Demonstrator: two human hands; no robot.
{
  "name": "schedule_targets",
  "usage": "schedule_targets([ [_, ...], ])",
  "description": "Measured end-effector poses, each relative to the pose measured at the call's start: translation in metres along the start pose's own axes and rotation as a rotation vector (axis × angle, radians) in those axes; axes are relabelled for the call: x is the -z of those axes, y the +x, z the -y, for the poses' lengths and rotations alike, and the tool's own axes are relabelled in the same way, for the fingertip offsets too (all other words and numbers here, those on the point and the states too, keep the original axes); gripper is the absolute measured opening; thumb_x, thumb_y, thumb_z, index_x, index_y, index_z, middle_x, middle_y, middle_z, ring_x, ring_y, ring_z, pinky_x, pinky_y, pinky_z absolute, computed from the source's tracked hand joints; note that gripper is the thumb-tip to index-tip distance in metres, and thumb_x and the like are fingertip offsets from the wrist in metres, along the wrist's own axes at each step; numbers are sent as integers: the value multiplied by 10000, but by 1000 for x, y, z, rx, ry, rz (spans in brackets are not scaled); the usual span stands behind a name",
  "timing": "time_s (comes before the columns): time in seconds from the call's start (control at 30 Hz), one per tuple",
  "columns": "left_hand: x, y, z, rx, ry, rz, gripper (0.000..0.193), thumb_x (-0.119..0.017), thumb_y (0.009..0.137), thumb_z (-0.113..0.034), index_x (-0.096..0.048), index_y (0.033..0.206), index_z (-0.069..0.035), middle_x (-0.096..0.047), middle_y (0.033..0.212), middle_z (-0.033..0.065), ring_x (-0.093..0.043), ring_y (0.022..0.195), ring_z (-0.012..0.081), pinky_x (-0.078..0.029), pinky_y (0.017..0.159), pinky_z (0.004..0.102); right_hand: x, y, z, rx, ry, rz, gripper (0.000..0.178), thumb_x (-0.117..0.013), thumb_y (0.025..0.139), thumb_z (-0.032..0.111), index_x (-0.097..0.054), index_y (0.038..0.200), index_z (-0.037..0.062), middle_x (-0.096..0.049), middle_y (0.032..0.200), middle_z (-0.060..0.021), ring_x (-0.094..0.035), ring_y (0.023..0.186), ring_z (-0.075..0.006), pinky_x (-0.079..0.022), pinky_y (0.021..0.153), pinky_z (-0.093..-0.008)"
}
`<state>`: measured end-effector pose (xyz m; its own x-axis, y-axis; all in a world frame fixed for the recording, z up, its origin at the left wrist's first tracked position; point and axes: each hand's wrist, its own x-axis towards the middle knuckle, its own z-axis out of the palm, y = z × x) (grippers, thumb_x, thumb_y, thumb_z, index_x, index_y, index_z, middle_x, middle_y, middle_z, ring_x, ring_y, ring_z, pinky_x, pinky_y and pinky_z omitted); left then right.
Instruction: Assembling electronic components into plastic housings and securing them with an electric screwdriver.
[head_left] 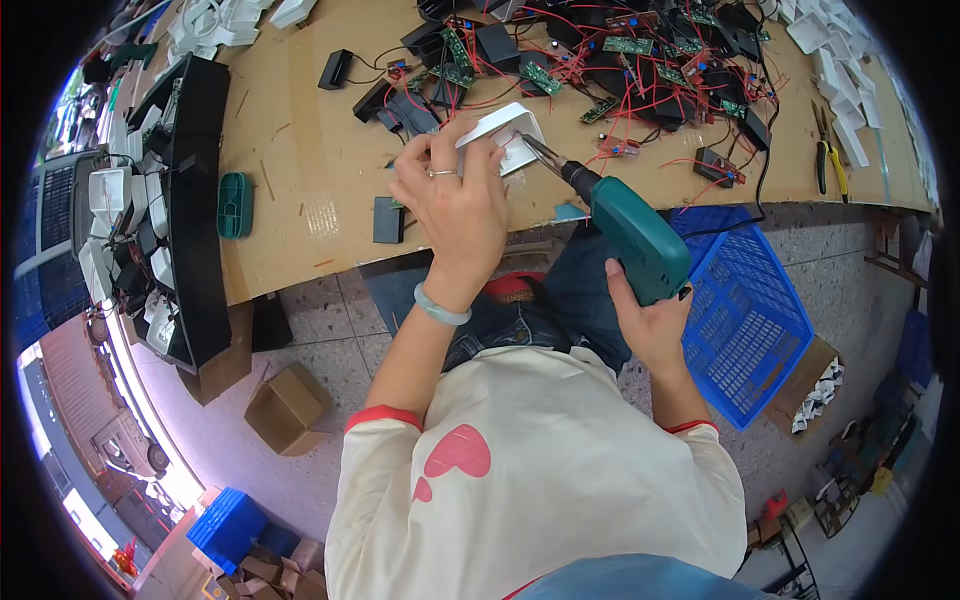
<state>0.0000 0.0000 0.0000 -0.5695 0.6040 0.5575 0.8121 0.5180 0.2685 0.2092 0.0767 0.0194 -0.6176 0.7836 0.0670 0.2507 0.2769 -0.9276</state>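
At the table's front edge my left hand (pixel 455 200) is closed, its fingers gripping a small white plastic housing (pixel 527 120) tilted with its hollow side toward me. My right hand (pixel 652 318) wraps round the handle of a green pistol-shaped power tool (pixel 640 235) with a black collar. The tool's tapered metal tip (pixel 540 152) points left into the housing; whether it touches the inside I cannot tell. A small black box (pixel 388 220) lies just left of my left wrist.
Black boxes, red wires and green circuit boards (pixel 628 45) heap at the table's back. White housings (pixel 840 80) pile at the far right, near yellow-handled pliers (pixel 830 165). A black bin (pixel 200 200) and green tray (pixel 235 205) stand left. A blue crate (pixel 745 330) sits below right.
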Motion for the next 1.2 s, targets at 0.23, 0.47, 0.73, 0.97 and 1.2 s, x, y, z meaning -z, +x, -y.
schedule_targets([
  [0.23, 0, -1, -1, 0, -5, -7, 149, -718, 863, -166, -692, 989, -90, -595, 1258, 6, -480, 1118, 305, -324, 901, 463, 1, -2, 0, 33, -7, -8, 157, -743, 879, 24, -688, 1021, -15, -703, 841, -42, -633, 709, -105, -496, 645, -259],
  [0.47, 0, -1, -1, -2, -7, -8, 124, -715, 849, -155, -688, 949, -86, -603, 1242, 11, -480, 1110, 313, -333, 889, 465, 4, -2, 3, 10, 18, 32, 204, -727, 869, 16, -648, 1056, -5, -654, 895, -69, -612, 738, -141, -489, 686, -265],
  [0.73, 0, 0, -1, -6, -12, -6, 109, -713, 853, -157, -681, 925, -82, -601, 1241, 30, -484, 1102, 323, -334, 883, 471, 9, -13, 7, -29, 124, -3, 218, -726, 869, -18, -669, 1079, -32, -683, 875, -51, -608, 702, -87, -482, 627, -240],
  [0.97, 3, 2, -2, -7, -4, 6, 109, -712, 859, -160, -673, 933, -90, -601, 1238, 42, -483, 1102, 323, -328, 885, 478, 14, -24, 3, 6, 175, -67, 303, -698, 869, -71, -628, 1163, -53, -652, 848, -63, -579, 602, -83, -461, 524, -222],
  [1.2, 5, 2, -2, 2, -32, 19, 114, -709, 869, -156, -660, 948, -90, -603, 1247, 56, -489, 1112, 319, -332, 900, 474, 16, -29, 2, 12, 182, -73, 302, -683, 868, -92, -616, 1161, -63, -654, 866, -78, -580, 597, -91, -465, 521, -226],
])
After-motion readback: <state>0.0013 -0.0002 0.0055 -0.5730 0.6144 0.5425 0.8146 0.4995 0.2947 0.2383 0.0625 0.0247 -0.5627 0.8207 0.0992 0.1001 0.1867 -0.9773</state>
